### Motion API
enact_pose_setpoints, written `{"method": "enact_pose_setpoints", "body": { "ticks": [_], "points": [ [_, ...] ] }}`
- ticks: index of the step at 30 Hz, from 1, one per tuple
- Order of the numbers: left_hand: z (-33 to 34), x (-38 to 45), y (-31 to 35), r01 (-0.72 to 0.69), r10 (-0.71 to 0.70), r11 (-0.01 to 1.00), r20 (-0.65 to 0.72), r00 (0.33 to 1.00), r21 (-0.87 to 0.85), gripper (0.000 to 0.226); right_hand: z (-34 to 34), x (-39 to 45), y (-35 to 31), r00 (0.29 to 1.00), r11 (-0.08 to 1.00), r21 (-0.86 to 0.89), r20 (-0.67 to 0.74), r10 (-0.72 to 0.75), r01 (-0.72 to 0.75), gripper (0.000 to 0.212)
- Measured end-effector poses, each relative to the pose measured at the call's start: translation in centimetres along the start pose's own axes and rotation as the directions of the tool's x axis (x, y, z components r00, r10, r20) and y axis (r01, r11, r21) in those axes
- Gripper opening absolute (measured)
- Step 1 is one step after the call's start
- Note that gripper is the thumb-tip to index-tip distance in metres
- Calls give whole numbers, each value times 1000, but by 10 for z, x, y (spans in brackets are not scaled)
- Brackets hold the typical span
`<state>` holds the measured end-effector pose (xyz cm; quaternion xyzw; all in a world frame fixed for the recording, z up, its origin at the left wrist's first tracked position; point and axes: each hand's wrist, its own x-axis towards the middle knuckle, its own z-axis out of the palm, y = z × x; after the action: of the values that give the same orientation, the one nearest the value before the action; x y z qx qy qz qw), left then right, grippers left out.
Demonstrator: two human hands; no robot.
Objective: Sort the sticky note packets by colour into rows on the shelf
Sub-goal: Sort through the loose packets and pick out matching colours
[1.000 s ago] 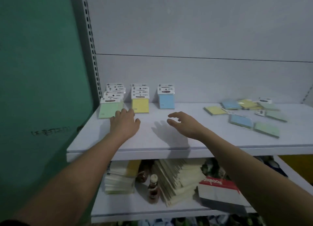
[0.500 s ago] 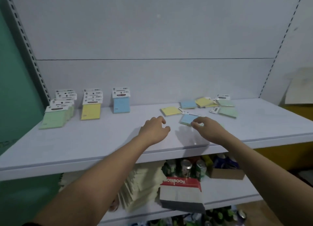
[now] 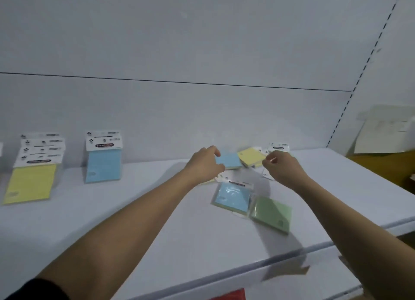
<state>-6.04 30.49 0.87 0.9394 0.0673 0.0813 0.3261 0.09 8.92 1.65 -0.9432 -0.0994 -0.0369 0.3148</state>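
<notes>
A pale blue sticky note packet (image 3: 229, 161) sits among the unsorted pile at the back of the white shelf (image 3: 157, 228), pinched by the left hand (image 3: 205, 163). The right hand (image 3: 283, 168) hovers curled just beside; whether it holds anything is unclear. Leaning rows of yellow packets (image 3: 31, 183) and blue packets (image 3: 103, 166) stand against the grey back panel (image 3: 202, 41).

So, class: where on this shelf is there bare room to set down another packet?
Bare shelf lies between the blue row and the loose pile, and along the front edge. Right of the green packet is free too. It is crowded around both hands, where loose packets overlap.
</notes>
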Motion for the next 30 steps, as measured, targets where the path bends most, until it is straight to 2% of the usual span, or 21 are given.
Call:
{"method": "enact_pose_setpoints", "body": {
  "ticks": [4,8,12,15,19,21,23,27,30],
  "points": [
    [18,34,-8,-35,35,999,52,998,-7,46,5,40,3,998,994,-82,5,69,-68,33],
    [34,61,-8,-30,23,995,76,997,92,58,19,66,5,993,987,-125,39,109,-103,29],
    [45,81,-6,-79,58,970,94,994,230,72,33,91,6,993,974,-203,41,110,-99,42],
    [52,86,-5,-51,48,960,19,999,277,64,43,100,9,997,964,-265,66,51,-32,57],
    [60,84,1,-71,114,940,-111,987,333,40,35,110,19,991,959,-275,129,-30,65,46],
    [59,80,7,-88,151,960,-227,962,266,32,26,114,26,985,967,-238,163,-57,95,45],
    [56,77,13,-45,101,984,-327,940,174,30,20,114,36,978,978,-169,184,-94,126,44],
    [50,71,32,142,-202,976,-435,878,-166,34,10,109,52,963,985,-68,229,-141,160,49],
    [44,66,49,213,-470,824,-424,774,-525,24,4,108,59,942,986,-12,299,-154,165,56]
  ]
}}
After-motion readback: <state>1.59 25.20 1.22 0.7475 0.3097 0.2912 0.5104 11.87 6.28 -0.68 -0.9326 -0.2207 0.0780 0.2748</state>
